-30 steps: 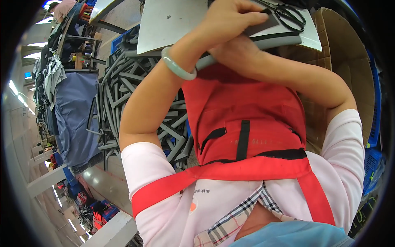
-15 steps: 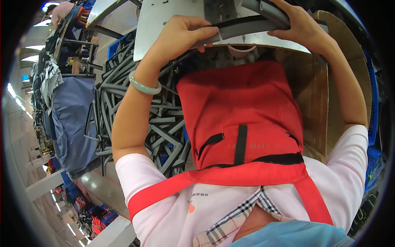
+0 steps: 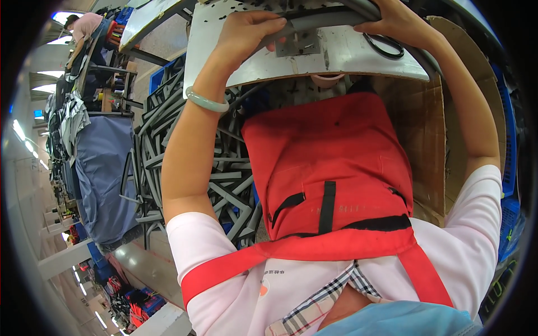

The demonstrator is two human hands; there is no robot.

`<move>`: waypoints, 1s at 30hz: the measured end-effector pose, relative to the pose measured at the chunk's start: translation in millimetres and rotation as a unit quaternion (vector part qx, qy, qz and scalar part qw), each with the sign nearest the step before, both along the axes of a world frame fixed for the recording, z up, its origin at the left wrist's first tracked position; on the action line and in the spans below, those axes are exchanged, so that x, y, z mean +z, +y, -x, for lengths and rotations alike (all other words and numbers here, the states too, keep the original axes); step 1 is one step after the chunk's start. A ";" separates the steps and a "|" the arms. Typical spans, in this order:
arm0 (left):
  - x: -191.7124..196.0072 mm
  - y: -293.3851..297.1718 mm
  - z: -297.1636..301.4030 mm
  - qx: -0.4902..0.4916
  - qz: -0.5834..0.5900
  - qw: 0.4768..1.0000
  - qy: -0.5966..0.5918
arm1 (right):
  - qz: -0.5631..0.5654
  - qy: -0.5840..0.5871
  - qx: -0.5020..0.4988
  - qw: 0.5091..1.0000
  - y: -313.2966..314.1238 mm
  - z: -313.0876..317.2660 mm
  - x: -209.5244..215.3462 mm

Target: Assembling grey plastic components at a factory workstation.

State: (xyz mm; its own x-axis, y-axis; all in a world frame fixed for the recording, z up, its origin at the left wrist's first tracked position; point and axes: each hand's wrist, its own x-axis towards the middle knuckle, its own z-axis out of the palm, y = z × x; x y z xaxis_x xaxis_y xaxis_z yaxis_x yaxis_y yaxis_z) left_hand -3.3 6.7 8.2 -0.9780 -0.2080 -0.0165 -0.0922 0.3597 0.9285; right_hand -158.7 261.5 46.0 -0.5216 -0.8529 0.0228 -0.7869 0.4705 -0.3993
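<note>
A long grey strip point(image 3: 325, 21) with a black edge, like a rubber sealing strip, is stretched between my two hands over the white worktable point(image 3: 246, 67). My left hand point(image 3: 242, 35) is closed on its left part, thumb along the top. My right hand point(image 3: 400, 25) grips the strip farther right, where it doubles up into a thicker grey length. Beneath my right hand a black loop point(image 3: 386, 47) shows over the table. A small metal plate point(image 3: 300, 46) on the tabletop lies below the strip. The upper picture edge cuts off part of the strip.
A large heap of grey strips point(image 3: 162, 134) lies left of me below the table. At the right stand a cardboard box point(image 3: 417, 129) and blue crates point(image 3: 507, 140). Another person point(image 3: 84, 31) is far left. Small black bits lie on the tabletop.
Both hands have moved away from me, farther over the table, with the strip still held. More tabletop, the metal plate and the black loop now show.
</note>
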 end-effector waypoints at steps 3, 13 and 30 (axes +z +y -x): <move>1.0 -2.4 2.8 -0.006 0.002 1.000 0.005 | 0.022 0.041 0.010 0.999 1.4 11.7 -13.1; -2.5 -8.1 5.0 -0.018 0.005 1.000 0.004 | 0.029 0.010 0.002 1.000 -0.4 5.2 -9.2; -7.8 -29.6 14.7 0.080 -0.049 0.989 0.113 | 0.008 -0.037 -0.108 0.993 5.1 10.7 5.6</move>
State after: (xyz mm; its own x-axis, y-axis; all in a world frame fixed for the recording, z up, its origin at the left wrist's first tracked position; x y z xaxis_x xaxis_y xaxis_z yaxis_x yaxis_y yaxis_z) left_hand -17.9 -22.9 0.4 -0.9139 -0.3685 0.1705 0.0731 0.2638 0.9618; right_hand -169.4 266.6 51.6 -0.6924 -0.7214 -0.0090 -0.6374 0.6175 -0.4609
